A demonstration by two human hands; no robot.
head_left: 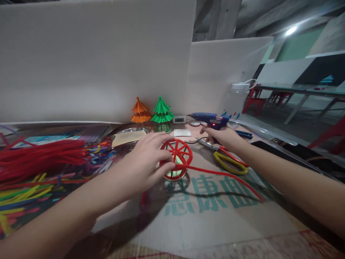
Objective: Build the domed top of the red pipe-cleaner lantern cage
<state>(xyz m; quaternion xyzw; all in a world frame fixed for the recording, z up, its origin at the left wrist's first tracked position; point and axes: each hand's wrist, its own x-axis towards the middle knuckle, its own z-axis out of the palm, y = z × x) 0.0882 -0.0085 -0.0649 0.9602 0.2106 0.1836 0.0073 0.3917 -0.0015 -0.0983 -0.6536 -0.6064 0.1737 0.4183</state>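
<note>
My left hand (155, 156) has its fingers closed on the near side of a round red frame (178, 153) made of pipe cleaners, with spokes meeting at its centre. From the pinched spot a long red pipe cleaner (215, 172) trails off to the right, above the cardboard (194, 226). A blue hot glue gun (208, 118) with a lit red light is gripped in my right hand (218, 135), its nozzle pointing left. Scissors (230, 163) with yellow and red handles lie just below that hand. Part of the frame is hidden behind my left fingers.
Bundles of red pipe cleaners (45, 156) and several coloured strips (24, 198) cover the left side. An orange tree model (140, 113) and a green one (162, 115) stand at the back by a small digital display (179, 119). A clear bottle (235, 99) stands back right.
</note>
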